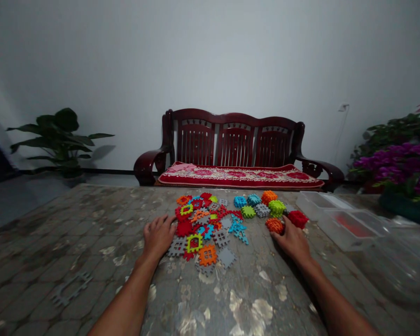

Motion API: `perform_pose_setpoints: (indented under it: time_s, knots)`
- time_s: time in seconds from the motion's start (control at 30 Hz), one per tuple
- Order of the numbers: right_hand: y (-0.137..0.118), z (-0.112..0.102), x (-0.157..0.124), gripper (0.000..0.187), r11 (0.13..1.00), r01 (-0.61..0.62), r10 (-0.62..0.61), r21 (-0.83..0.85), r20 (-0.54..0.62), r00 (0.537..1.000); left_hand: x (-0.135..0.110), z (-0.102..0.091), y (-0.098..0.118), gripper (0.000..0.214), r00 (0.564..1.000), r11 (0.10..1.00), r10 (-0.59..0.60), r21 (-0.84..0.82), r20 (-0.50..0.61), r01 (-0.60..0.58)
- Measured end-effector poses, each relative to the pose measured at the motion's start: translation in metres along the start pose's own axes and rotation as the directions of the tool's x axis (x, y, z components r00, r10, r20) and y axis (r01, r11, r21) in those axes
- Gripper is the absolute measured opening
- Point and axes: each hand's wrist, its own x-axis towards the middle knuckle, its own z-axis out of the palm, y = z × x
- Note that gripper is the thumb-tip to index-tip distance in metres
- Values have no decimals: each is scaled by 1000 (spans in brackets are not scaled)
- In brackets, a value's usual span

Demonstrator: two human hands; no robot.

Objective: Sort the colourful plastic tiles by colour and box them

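My left hand (159, 237) lies on the table with its fingers apart, at the left edge of a loose pile of flat interlocking toy tiles (207, 255). The tiles are red, orange, lime, blue and grey, and several have window-like cut-outs. My right hand (294, 241) has thumb and forefinger against an orange interlocking block (275, 226), closed on its near right side. Just behind that hand sits a red block (297, 219). Beside it stand a lime block (276, 208), a grey block (262, 210) and several blue, lime and orange ones.
Clear plastic bins (346, 228) stand at the right, one with something red inside. A grey frame piece (71, 288) lies alone at the left front. Purple flowers (402, 163) stand at the right; a wooden bench (234, 140) is behind the patterned table (91, 224).
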Motion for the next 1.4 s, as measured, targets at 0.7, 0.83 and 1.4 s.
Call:
perform_pose_setpoints:
  time_s: [0.7,0.83,1.4]
  knots:
    - [-123,16,-26,50,864,443,-464,238,36,885,-2,4,0,42,998,999,-2,-50,-61,-1]
    - [-137,13,-23,46,926,351,-369,139,135,920,-3,3,1,42,999,998,-13,-63,-48,10]
    - [-155,-11,-60,31,568,604,-732,559,9,681,-6,-6,5,44,1000,996,-25,-86,-18,24]
